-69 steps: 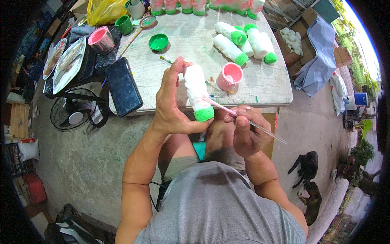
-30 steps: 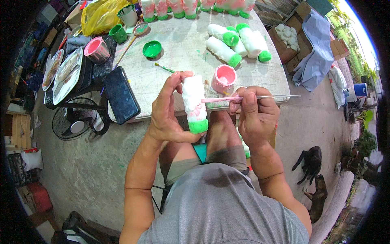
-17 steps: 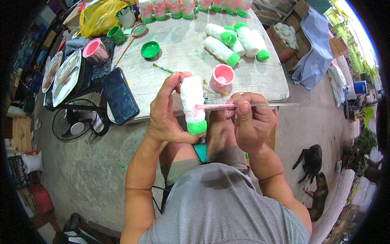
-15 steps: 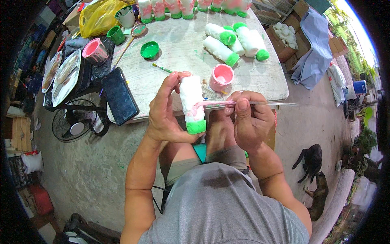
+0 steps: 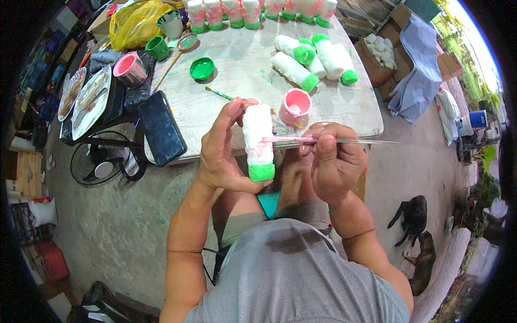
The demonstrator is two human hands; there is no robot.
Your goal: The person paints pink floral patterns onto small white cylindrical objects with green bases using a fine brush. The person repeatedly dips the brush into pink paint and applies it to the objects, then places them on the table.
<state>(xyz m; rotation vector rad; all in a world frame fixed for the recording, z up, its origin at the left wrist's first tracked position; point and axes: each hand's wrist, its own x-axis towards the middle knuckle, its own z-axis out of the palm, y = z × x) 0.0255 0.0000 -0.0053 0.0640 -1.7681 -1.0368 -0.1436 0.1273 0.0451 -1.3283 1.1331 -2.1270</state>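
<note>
Table (image 5: 242, 62) ahead; cylinder (image 5: 257, 132) lengthwise, green end (image 5: 262, 172) pointing bodyward.

A makeshift craft workshop, apparently at a home and open to outdoors: a paint-smudged worktop (image 5: 242, 59) with a pink paint pot (image 5: 294, 114) at upper centre, concrete floor (image 5: 124, 231) and a fan (image 5: 102, 170) at left, two dark animals (image 5: 414, 215) lower right, greenery (image 5: 482, 81) at the upper-right rim.
</note>
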